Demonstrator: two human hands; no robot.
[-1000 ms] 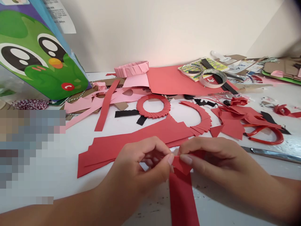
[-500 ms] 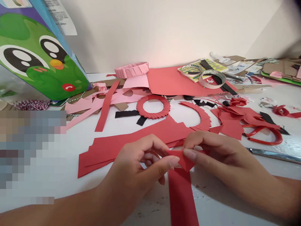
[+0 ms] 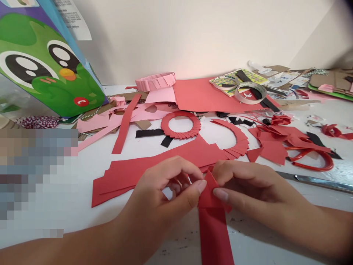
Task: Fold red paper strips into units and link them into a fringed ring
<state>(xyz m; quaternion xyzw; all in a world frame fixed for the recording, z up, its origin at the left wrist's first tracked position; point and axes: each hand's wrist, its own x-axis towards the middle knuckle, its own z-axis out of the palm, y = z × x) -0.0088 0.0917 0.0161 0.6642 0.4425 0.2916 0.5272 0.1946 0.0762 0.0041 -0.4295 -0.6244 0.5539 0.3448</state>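
A long red paper strip (image 3: pixel 213 232) runs from the near table edge up between my hands, and its upper end is folded into a pointed flap (image 3: pixel 207 191). My left hand (image 3: pixel 165 187) pinches the flap's left side between thumb and fingers. My right hand (image 3: pixel 248 186) pinches the right side, so the two thumbs nearly meet. Part of the fold is hidden behind my fingers. Just beyond my hands lie wide red paper pieces (image 3: pixel 160 165).
A pleated red paper ring (image 3: pixel 180 125), a curved pleated arc (image 3: pixel 237 138) and a pink pleated band (image 3: pixel 155 81) lie ahead. Red-handled scissors (image 3: pixel 311 158), a metal blade or ruler (image 3: pixel 317 182), tape rolls (image 3: pixel 249 92) and a green printed box (image 3: pixel 46 62) surround the paper scraps.
The folded red flap has turned from lying sideways to pointing up and away from me. My hands have drawn closer together around it, and both still pinch the paper.
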